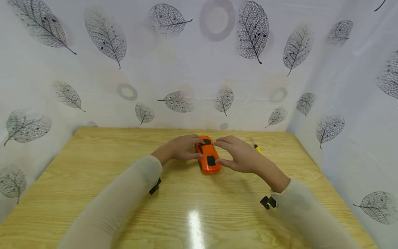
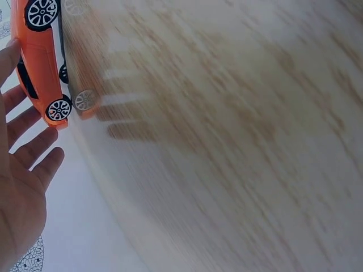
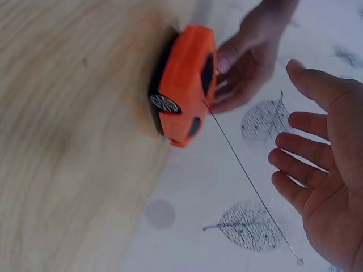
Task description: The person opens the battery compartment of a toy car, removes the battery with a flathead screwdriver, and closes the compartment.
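An orange toy car (image 1: 209,154) with black windows stands on the table, its long side running away from the person. At its left side is the left hand (image 1: 183,147), thumb and fingertips right at the car's edge. In the left wrist view, the fingers (image 2: 34,144) are spread and gently bent beside the car. The right hand (image 1: 237,154) hovers at the car's right, thumb and fingers apart. The right wrist view shows the right palm (image 3: 334,209) bare, with a gap between it and the car. A thin straight rod (image 3: 249,175) slants across that gap.
A screwdriver with a yellow handle (image 1: 258,149) lies behind the right hand, partly hidden by it. The wooden table (image 1: 174,214) is glossy. A white leaf-print cloth (image 1: 186,69) rises behind the table and along its sides.
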The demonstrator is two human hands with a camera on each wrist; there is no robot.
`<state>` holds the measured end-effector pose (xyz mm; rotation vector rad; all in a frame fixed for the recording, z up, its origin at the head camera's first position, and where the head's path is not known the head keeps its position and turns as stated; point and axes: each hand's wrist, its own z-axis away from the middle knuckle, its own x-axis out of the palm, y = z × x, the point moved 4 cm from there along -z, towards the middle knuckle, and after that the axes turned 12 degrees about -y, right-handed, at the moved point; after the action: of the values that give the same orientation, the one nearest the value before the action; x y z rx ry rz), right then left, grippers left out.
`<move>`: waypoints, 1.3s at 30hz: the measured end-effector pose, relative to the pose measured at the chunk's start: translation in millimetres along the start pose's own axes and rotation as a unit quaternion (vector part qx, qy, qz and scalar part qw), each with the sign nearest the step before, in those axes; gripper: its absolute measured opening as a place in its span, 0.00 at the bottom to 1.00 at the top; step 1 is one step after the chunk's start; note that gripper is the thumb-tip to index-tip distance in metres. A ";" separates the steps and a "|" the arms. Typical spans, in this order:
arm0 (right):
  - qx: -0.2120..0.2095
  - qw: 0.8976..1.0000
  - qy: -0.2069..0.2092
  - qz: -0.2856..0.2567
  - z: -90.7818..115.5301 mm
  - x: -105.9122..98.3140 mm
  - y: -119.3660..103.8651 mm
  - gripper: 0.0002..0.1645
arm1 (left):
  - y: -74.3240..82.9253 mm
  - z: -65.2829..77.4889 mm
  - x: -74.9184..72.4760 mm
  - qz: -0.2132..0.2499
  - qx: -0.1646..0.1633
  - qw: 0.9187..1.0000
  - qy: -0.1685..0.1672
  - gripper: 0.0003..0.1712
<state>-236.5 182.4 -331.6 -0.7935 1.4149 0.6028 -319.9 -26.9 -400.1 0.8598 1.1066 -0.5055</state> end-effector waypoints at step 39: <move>0.027 0.993 -0.115 0.002 -17.0 50.9 7.7 0.38 | -1.5 11.2 -4.4 -0.039 -0.018 0.999 0.028 0.28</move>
<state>-248.8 169.3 -382.7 -0.6559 1.2172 0.6344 -316.5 -37.0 -394.5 0.8047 1.2012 -0.5274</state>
